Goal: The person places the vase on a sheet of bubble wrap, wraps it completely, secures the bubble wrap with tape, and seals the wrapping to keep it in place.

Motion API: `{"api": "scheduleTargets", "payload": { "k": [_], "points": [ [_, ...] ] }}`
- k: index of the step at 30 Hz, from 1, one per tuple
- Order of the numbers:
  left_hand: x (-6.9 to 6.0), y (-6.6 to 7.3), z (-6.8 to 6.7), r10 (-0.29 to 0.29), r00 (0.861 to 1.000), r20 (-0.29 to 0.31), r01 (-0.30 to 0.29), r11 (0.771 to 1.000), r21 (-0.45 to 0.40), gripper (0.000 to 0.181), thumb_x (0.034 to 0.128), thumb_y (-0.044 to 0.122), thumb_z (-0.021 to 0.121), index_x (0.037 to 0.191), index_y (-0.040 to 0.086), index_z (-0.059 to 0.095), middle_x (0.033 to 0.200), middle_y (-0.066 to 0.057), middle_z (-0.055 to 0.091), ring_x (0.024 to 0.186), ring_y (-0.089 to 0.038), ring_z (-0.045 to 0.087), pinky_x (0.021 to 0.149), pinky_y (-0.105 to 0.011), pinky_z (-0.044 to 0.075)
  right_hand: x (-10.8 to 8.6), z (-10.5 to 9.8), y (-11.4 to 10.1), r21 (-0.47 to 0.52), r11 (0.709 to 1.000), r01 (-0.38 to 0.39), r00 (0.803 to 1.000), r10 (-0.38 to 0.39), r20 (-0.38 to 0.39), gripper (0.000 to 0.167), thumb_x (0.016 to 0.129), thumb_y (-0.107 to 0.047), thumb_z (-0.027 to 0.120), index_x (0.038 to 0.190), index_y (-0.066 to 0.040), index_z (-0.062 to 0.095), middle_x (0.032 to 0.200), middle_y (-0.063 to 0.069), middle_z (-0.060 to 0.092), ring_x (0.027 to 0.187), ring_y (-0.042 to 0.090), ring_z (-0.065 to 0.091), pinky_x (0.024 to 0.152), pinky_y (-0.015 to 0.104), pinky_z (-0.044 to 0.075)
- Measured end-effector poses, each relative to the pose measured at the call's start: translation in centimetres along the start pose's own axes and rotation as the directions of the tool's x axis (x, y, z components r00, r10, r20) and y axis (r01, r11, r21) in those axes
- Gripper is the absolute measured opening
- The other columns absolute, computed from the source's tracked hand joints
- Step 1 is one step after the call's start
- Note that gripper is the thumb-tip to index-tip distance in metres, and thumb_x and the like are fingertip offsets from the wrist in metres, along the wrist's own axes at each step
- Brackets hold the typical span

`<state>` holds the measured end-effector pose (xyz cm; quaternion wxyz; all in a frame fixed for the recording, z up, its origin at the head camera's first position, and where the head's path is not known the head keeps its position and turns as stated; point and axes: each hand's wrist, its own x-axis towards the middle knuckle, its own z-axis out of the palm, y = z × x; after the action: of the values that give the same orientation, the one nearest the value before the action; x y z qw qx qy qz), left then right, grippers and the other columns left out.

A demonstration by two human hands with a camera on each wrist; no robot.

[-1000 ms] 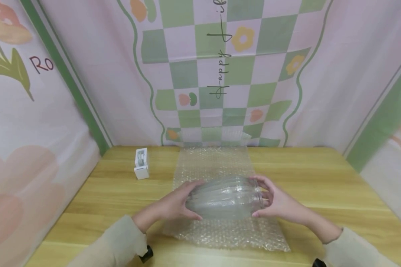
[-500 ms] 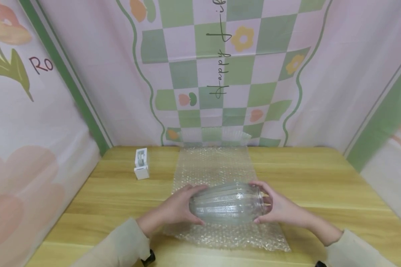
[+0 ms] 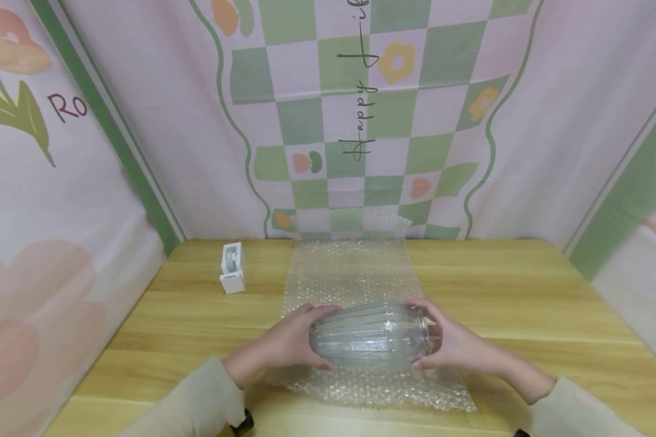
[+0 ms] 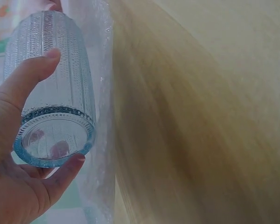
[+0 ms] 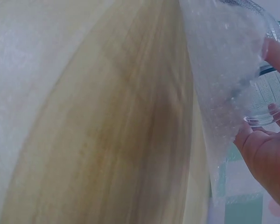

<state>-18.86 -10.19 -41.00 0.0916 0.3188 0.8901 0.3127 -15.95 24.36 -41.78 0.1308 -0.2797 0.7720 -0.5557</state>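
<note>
A clear ribbed glass vase lies on its side over a sheet of bubble wrap. The left hand grips its base end, thumb on the near side and fingers round the far side. At the rimmed mouth end, the right hand holds the vase between thumb and fingers. In the left wrist view the thick round base of the vase faces the camera, with the left hand around it. The right wrist view shows the right hand at the glass rim, beside the bubble wrap.
A small open white box with something clear inside stands at the back left of the wooden table. A patterned cloth hangs behind the table, and the far end of the bubble wrap rises against it.
Both hands have moved the vase slightly nearer the table's front edge since a second ago. Over the last half second it has barely shifted; the grips look the same.
</note>
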Motion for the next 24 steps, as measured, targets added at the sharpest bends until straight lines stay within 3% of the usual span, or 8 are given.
{"api": "scheduleTargets", "payload": {
  "k": [4, 14, 17, 24],
  "points": [
    [0.0, -0.2, 0.2, -0.011, 1.000, 0.008, 0.011, 1.000, 0.002, 0.107, 0.0627, 0.033, 0.099, 0.154, 0.019, 0.046, 0.125, -0.010, 0.057, 0.106, -0.024, 0.060, 0.092, -0.045, 0.055, -0.1, 0.1, 0.3, 0.007, 1.000, -0.010, 1.000, 0.010, 0.003, 0.107, 0.072, 0.001, 0.085, 0.154, 0.007, 0.016, 0.146, 0.045, 0.017, 0.116, 0.063, 0.051, 0.079, 0.038, 0.062],
    [-0.1, -0.1, 0.3, -0.048, 0.998, 0.049, 0.049, 0.998, -0.031, 0.107, 0.0649, 0.034, 0.098, 0.156, 0.020, 0.044, 0.135, -0.014, 0.055, 0.117, -0.030, 0.058, 0.100, -0.049, 0.052, -0.2, 0.4, 0.3, -0.002, 0.999, -0.053, 0.999, 0.053, 0.001, 0.109, 0.073, -0.001, 0.087, 0.156, 0.005, 0.016, 0.148, 0.045, 0.017, 0.114, 0.057, 0.056, 0.077, 0.037, 0.062],
    [-0.2, -0.1, 0.3, -0.061, 0.996, 0.061, 0.063, 0.997, -0.044, 0.108, 0.0660, 0.035, 0.097, 0.157, 0.021, 0.042, 0.138, -0.015, 0.053, 0.120, -0.031, 0.057, 0.101, -0.050, 0.051, -0.3, 0.2, 0.0, -0.053, 0.997, -0.060, 0.998, 0.060, 0.001, 0.109, 0.075, -0.006, 0.088, 0.156, 0.004, 0.017, 0.149, 0.045, 0.019, 0.112, 0.055, 0.059, 0.078, 0.036, 0.062],
    [-0.5, 0.0, 0.5, -0.083, 0.993, 0.085, 0.086, 0.996, -0.030, 0.109, 0.0704, 0.037, 0.094, 0.161, 0.023, 0.034, 0.140, -0.015, 0.051, 0.120, -0.031, 0.057, 0.101, -0.049, 0.052, -0.5, 0.0, -0.6, -0.227, 0.974, -0.012, 1.000, 0.011, -0.007, 0.106, 0.077, -0.021, 0.089, 0.155, 0.005, 0.021, 0.152, 0.041, 0.026, 0.114, 0.055, 0.058, 0.093, 0.049, 0.056]
  ]
}}
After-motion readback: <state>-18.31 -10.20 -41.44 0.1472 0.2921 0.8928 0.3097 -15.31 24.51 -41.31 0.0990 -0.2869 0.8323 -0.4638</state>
